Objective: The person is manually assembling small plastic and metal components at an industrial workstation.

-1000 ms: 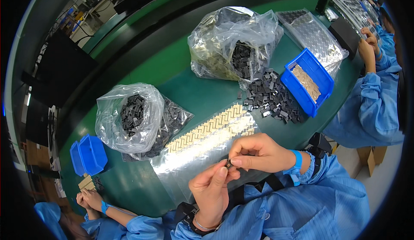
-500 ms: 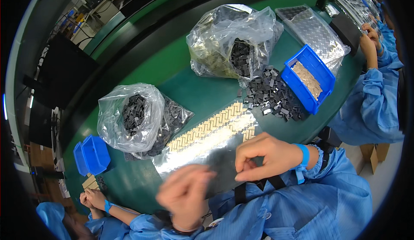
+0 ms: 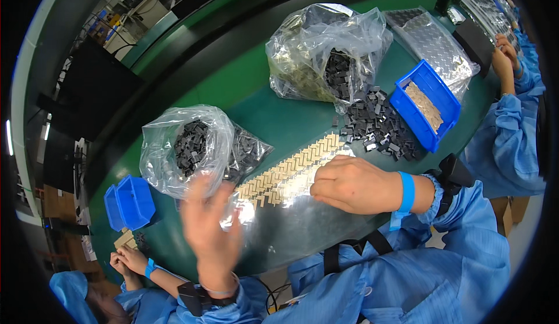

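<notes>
My right hand (image 3: 358, 185) rests over the clear sheet (image 3: 273, 234), its fingers pressed together at the right part of the rows of small tan pieces (image 3: 294, 165). What its fingertips pinch, if anything, is hidden under the hand. Smeared by motion, my left hand (image 3: 211, 231) is raised at the near edge of a clear plastic bag (image 3: 158, 149) of small black blocks (image 3: 193, 147); whether it holds a block does not show. The tan pieces lie in slanted, zigzag rows on the sheet, which shines with glare.
A larger clear bag (image 3: 297, 62) stands at the back, with loose black blocks (image 3: 375, 123) spilled beside it. Right of them sits a blue bin (image 3: 448, 105) of tan pieces. Blue bins (image 3: 135, 202) stand at left. Co-workers' hands (image 3: 129, 261) appear at both sides.
My left hand has moved up and left toward the smaller bag. My right hand has shifted up over the tan rows, its fingers now down on the sheet. The view has turned slightly.
</notes>
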Demonstrator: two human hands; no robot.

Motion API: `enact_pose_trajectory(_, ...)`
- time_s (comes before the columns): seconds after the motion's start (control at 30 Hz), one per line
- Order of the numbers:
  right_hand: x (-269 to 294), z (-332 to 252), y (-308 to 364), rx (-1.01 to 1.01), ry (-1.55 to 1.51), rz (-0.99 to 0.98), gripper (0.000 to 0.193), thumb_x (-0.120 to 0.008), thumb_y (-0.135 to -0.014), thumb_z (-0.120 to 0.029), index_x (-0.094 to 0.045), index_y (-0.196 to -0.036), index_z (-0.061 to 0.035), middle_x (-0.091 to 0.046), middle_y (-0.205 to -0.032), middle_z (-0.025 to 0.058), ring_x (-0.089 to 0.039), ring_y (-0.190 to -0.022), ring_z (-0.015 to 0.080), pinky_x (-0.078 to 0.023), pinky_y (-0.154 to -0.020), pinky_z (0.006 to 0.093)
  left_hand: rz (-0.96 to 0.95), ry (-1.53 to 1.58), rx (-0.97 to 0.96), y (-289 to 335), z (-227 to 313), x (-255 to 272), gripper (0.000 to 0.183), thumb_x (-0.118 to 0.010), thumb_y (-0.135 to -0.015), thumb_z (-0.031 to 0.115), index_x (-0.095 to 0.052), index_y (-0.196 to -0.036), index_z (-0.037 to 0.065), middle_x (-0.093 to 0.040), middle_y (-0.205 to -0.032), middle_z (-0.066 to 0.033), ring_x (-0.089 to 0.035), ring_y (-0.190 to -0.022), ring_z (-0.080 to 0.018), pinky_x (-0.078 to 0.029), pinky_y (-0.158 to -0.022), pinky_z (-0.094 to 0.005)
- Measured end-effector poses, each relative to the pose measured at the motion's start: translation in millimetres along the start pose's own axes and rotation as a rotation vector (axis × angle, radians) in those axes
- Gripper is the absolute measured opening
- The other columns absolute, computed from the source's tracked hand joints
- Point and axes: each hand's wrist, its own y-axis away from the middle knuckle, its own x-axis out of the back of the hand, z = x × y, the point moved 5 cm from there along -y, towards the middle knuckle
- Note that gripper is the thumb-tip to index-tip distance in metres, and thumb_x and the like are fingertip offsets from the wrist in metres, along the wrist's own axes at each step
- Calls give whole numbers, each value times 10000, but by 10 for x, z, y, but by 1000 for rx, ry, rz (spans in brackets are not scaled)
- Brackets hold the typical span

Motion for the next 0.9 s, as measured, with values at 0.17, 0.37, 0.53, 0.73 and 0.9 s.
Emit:
enact_pose_trajectory(0.17, 134, 136, 198, -54, 144, -125, 144, -606, -762, -161, -550, -800, -33, -528, -787, 86, -543, -783, 258, -446, -713, 373, -379, 283, -83, 142, 515, -660, 533, -747, -661, 205, -553, -1126, 31, -495, -1231, -171, -453, -1164, -348, -339, -953, -482)
enact_pose_trajectory(0.37, 55, 255, 455, -141, 69, -20, 317, -711, -671, -207, -584, -921, -59, -543, -898, 72, -535, -862, 261, -445, -748, 370, -437, 296, -134, 44, 654, -1091, 586, -717, -690, 278, -514, -1187, 44, -491, -1263, -100, -406, -1221, -276, -206, -1025, -526)
enact_pose_trajectory(0.53, -16, 330, 490, -171, 85, 8, 341, -725, -647, -222, -586, -920, -70, -521, -900, 54, -518, -845, 237, -424, -728, 348, -438, 246, -161, 30, 653, -1199, 603, -725, -677, 264, -507, -1202, 64, -545, -1198, -78, -458, -1175, -264, -131, -1026, -576)
enact_pose_trajectory(0.73, -15, 336, 470, -158, 109, -3, 269, -704, -694, -215, -599, -897, -72, -529, -913, 55, -520, -839, 229, -418, -713, 344, -406, 224, -167, -12, 671, -1207, 649, -737, -657, 237, -485, -1234, 80, -592, -1109, -66, -506, -1117, -261, -107, -1017, -598)
enact_pose_trajectory(0.9, 9, 293, 443, -145, 144, 37, 238, -698, -674, -171, -588, -857, -67, -533, -862, 53, -532, -768, 226, -427, -648, 335, -399, 216, -177, -30, 691, -1213, 626, -736, -657, 242, -501, -1213, 74, -603, -1078, -65, -511, -1106, -258, -98, -1018, -597)
